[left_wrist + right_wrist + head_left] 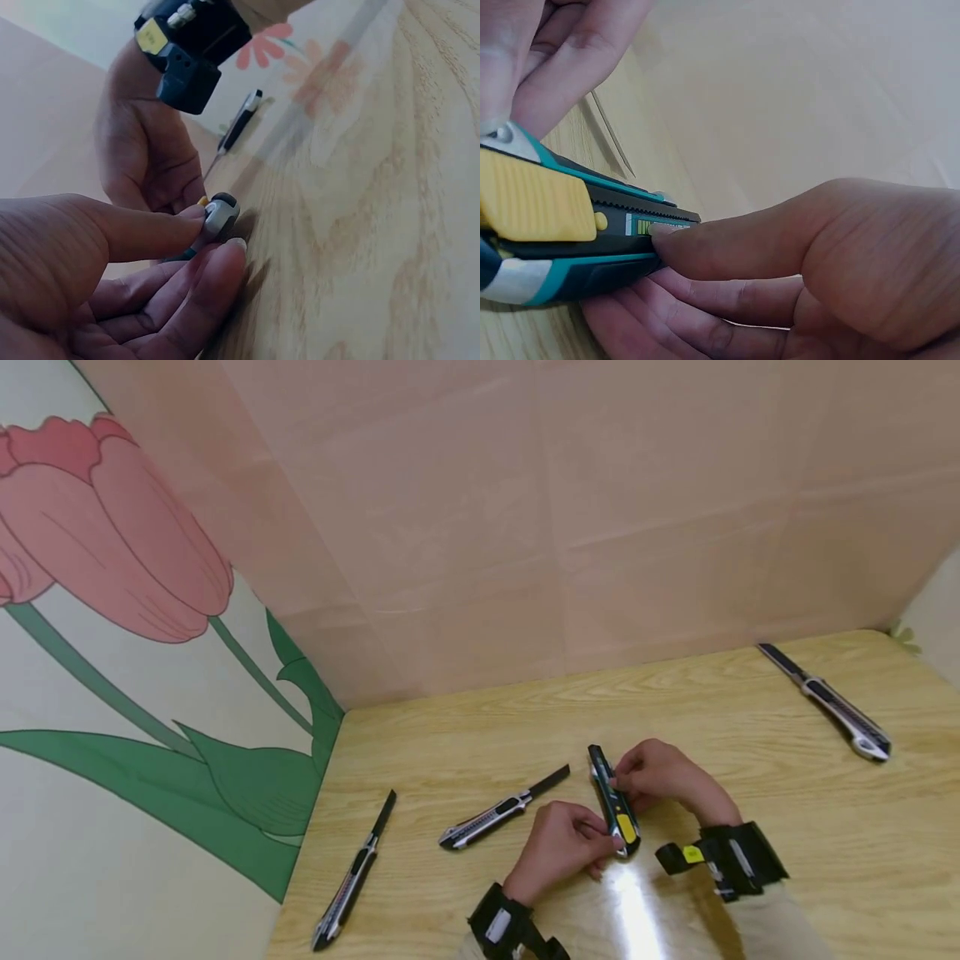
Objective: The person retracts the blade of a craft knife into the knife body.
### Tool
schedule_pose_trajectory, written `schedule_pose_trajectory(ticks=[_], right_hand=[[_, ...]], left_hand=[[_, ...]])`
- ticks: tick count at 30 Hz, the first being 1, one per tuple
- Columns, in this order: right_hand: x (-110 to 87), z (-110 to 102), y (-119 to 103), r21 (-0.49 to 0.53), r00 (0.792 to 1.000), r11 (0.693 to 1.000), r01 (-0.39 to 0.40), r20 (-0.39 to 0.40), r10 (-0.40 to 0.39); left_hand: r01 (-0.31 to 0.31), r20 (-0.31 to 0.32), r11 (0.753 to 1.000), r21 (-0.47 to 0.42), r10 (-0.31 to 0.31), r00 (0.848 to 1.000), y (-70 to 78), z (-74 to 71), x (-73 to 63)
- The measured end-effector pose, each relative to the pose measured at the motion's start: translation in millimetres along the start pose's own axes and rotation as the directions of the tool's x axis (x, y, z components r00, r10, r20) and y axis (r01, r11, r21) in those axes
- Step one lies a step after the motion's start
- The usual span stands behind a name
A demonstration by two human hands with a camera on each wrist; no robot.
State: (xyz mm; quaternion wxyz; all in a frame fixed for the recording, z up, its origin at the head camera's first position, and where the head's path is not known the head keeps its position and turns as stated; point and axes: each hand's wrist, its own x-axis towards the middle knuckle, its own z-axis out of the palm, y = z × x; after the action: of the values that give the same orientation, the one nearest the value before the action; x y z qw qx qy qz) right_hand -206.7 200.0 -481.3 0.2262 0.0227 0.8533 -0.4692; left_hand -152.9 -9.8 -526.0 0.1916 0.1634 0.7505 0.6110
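A teal and black utility knife (617, 806) with a yellow slider (544, 202) is held between both hands, low over the wooden table. My left hand (562, 842) pinches its rounded silver end (221, 214) between thumb and fingers. Farther up, my right hand (663, 775) grips the knife from the right side, its thumb lying on the printed strip beside the slider's track and its fingers curled beneath. No bare blade shows past the knife's dark front end. Just left of it lies a silver and black utility knife (487, 821) with its blade out.
Another silver and black knife (348, 889), blade extended, lies near the table's left edge. A third knife (843, 714) lies at the back right, its blade pointing toward the pinkish covering (465, 527) behind the table. Bright glare marks the wood in front of my hands.
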Motion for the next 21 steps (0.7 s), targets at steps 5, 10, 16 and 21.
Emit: schedule_pose_trajectory(ticks=[5,10,16,21], right_hand=[[0.7,-0.9,1.4,-0.017,1.0,1.0,0.02,-0.004,-0.02],[0.5,-2.4,2.7,-0.021,1.0,0.999,0.024,-0.003,-0.024],[-0.3,-2.8,2.9,-0.038,0.999,0.998,0.047,-0.021,-0.047],[0.1,-2.6,3.3,-0.07,0.999,0.997,0.024,-0.036,-0.027]], left_hand=[[0.011,-0.022,1.0,-0.01,-0.011,1.0,1.4,2.1,-0.3],[0.031,-0.019,0.999,0.008,-0.031,0.999,3.8,1.9,-1.1],[0.037,-0.004,0.999,0.025,-0.037,0.999,7.1,0.0,-1.9],[0.04,0.006,0.999,0.021,-0.041,0.999,8.2,-11.0,-3.0]])
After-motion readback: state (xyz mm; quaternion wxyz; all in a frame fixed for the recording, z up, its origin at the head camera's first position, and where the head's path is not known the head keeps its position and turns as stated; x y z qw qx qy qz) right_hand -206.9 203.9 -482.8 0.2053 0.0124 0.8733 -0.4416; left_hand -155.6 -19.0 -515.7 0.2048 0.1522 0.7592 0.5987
